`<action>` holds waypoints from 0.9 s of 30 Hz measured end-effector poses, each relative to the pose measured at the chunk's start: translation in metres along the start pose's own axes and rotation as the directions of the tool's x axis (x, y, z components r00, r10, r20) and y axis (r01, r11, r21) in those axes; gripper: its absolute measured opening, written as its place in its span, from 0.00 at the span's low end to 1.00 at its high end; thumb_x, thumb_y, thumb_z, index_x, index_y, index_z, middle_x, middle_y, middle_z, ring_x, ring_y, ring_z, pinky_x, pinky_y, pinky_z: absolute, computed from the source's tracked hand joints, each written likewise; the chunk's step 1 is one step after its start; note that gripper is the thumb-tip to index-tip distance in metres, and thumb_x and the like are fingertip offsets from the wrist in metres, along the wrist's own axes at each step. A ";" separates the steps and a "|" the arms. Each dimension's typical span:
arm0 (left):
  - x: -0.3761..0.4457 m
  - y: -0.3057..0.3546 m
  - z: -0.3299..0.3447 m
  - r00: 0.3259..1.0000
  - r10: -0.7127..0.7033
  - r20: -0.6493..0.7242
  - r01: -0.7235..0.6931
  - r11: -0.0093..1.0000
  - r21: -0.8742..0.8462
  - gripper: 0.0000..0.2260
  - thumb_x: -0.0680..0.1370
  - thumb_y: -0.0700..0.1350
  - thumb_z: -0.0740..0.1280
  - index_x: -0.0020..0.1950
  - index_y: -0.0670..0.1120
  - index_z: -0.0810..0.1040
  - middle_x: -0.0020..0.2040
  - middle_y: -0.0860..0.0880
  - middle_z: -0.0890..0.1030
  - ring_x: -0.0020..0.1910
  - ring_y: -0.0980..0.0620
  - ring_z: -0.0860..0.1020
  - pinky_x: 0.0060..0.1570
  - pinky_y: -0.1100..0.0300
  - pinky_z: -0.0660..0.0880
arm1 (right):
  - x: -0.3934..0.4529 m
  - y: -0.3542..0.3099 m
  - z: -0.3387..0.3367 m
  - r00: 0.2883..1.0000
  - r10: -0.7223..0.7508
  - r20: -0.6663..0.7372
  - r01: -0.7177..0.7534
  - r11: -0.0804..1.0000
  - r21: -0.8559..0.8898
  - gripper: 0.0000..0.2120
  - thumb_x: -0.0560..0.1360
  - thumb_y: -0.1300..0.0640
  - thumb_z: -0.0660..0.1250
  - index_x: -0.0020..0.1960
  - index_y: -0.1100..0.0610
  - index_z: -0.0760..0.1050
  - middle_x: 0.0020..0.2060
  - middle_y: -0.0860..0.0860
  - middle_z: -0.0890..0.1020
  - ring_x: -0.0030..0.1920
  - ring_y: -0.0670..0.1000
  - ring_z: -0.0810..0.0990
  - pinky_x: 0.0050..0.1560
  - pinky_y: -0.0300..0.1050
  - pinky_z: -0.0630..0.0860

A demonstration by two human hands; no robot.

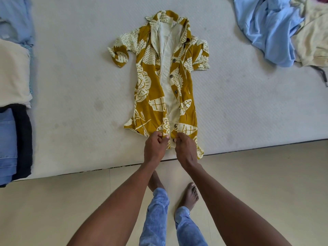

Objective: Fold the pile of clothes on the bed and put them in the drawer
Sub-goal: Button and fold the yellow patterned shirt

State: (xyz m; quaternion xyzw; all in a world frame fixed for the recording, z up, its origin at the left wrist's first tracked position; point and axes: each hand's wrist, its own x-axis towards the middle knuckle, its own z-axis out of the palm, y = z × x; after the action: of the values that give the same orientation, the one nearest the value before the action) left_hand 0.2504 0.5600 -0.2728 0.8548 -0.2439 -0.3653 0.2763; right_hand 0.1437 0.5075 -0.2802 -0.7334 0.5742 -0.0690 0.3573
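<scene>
A mustard-yellow short-sleeved shirt with cream leaf print (160, 77) lies unbuttoned, collar away, at centre frame on the white quilted mattress (71, 86). At its hem the left hand (156, 147) pinches one front edge and the right hand (185, 148) pinches the buttoned edge. Folded cream, black and denim clothes (14, 107) sit at the left edge; a crumpled light-blue garment (266, 29) and cream cloth (312, 36) fill the upper right.

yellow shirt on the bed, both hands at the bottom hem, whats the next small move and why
Probably fasten the bottom button. The yellow shirt lies face up with its front open, and the left hand and right hand each pinch one front edge at the hem, close together.
</scene>
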 end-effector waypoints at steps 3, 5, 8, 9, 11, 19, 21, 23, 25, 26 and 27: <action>0.003 0.002 0.002 1.000 0.001 -0.004 -0.001 1.000 -0.007 0.07 0.78 0.47 0.70 0.47 0.44 0.79 0.45 0.49 0.80 0.43 0.50 0.77 0.38 0.59 0.71 | 0.002 0.000 0.001 0.994 0.106 -0.012 -0.105 0.991 0.078 0.06 0.77 0.65 0.62 0.48 0.63 0.79 0.44 0.55 0.80 0.41 0.55 0.75 0.39 0.46 0.67; 0.004 0.002 0.001 0.997 -0.071 -0.043 0.065 0.991 -0.121 0.07 0.81 0.45 0.65 0.46 0.43 0.77 0.45 0.47 0.79 0.42 0.50 0.74 0.35 0.61 0.67 | 0.002 -0.004 -0.001 0.986 0.154 -0.068 -0.143 0.980 0.140 0.06 0.78 0.67 0.61 0.49 0.62 0.76 0.46 0.54 0.76 0.44 0.53 0.72 0.42 0.45 0.66; 0.003 -0.005 -0.004 0.983 -0.179 -0.029 0.161 0.936 -0.312 0.07 0.81 0.41 0.61 0.53 0.44 0.78 0.50 0.44 0.81 0.47 0.44 0.77 0.43 0.58 0.74 | 0.004 -0.013 -0.006 0.958 0.283 -0.052 -0.247 0.903 0.350 0.06 0.78 0.67 0.59 0.47 0.59 0.73 0.43 0.51 0.76 0.42 0.50 0.72 0.38 0.43 0.67; 0.002 -0.007 -0.005 0.980 -0.198 -0.011 0.183 0.924 -0.336 0.10 0.81 0.40 0.61 0.59 0.45 0.78 0.55 0.46 0.81 0.52 0.45 0.78 0.50 0.56 0.76 | 0.005 -0.016 -0.008 0.945 0.327 -0.002 -0.296 0.858 0.421 0.06 0.78 0.66 0.60 0.46 0.58 0.73 0.41 0.51 0.77 0.40 0.49 0.73 0.37 0.42 0.68; 0.000 -0.011 -0.009 0.976 -0.218 0.023 0.211 0.909 -0.358 0.13 0.81 0.39 0.60 0.64 0.47 0.76 0.59 0.48 0.80 0.57 0.47 0.77 0.56 0.51 0.78 | 0.007 -0.017 -0.010 0.922 0.371 0.111 -0.372 0.770 0.518 0.05 0.77 0.64 0.63 0.44 0.56 0.74 0.38 0.50 0.78 0.37 0.48 0.74 0.37 0.42 0.71; -0.011 0.000 -0.022 0.982 -0.191 0.009 0.168 0.841 -0.515 0.09 0.75 0.36 0.64 0.37 0.45 0.79 0.38 0.48 0.81 0.43 0.46 0.77 0.40 0.55 0.72 | 0.000 -0.004 -0.019 0.817 0.341 0.464 -0.568 0.344 0.748 0.05 0.77 0.67 0.65 0.45 0.59 0.77 0.34 0.52 0.79 0.35 0.49 0.77 0.37 0.40 0.71; -0.013 0.004 -0.024 0.987 -0.158 0.013 0.142 0.846 -0.515 0.07 0.72 0.41 0.65 0.36 0.47 0.81 0.35 0.51 0.81 0.40 0.48 0.77 0.40 0.55 0.73 | -0.001 -0.007 -0.020 0.818 0.321 0.477 -0.565 0.295 0.771 0.06 0.77 0.67 0.65 0.44 0.59 0.77 0.33 0.51 0.78 0.34 0.48 0.77 0.37 0.41 0.70; -0.015 0.004 -0.026 0.994 -0.097 0.059 0.113 0.899 -0.424 0.08 0.73 0.43 0.65 0.35 0.46 0.81 0.30 0.55 0.78 0.34 0.53 0.74 0.35 0.58 0.69 | -0.001 -0.010 -0.019 0.810 0.333 0.484 -0.568 0.236 0.789 0.06 0.77 0.67 0.65 0.44 0.59 0.78 0.34 0.52 0.78 0.35 0.49 0.76 0.38 0.41 0.72; -0.019 -0.002 -0.027 0.992 0.005 0.127 0.019 0.982 -0.185 0.09 0.76 0.40 0.65 0.38 0.44 0.81 0.33 0.53 0.80 0.36 0.52 0.76 0.36 0.60 0.70 | 0.000 -0.011 -0.018 0.816 0.386 0.430 -0.549 0.289 0.784 0.05 0.77 0.66 0.67 0.45 0.59 0.79 0.36 0.53 0.79 0.37 0.50 0.78 0.40 0.43 0.76; -0.020 -0.007 -0.027 0.988 0.076 0.136 -0.071 0.997 -0.042 0.07 0.77 0.40 0.66 0.41 0.43 0.81 0.38 0.49 0.81 0.38 0.51 0.77 0.38 0.59 0.72 | 0.000 -0.011 -0.016 0.832 0.416 0.367 -0.525 0.379 0.762 0.04 0.76 0.65 0.67 0.45 0.60 0.79 0.37 0.53 0.80 0.38 0.50 0.79 0.41 0.43 0.77; -0.022 -0.011 -0.028 0.982 0.153 0.113 -0.164 0.982 0.098 0.04 0.77 0.40 0.66 0.45 0.42 0.81 0.43 0.47 0.81 0.42 0.49 0.78 0.40 0.57 0.73 | 0.000 -0.011 -0.015 0.856 0.425 0.295 -0.490 0.485 0.724 0.03 0.76 0.65 0.68 0.46 0.60 0.80 0.37 0.53 0.81 0.39 0.49 0.79 0.41 0.43 0.77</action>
State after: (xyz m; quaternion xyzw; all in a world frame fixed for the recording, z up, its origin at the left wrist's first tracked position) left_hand 0.2609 0.5901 -0.2529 0.8259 -0.3447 -0.3728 0.2450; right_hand 0.1445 0.5019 -0.2627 -0.3270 0.6458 -0.1848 0.6647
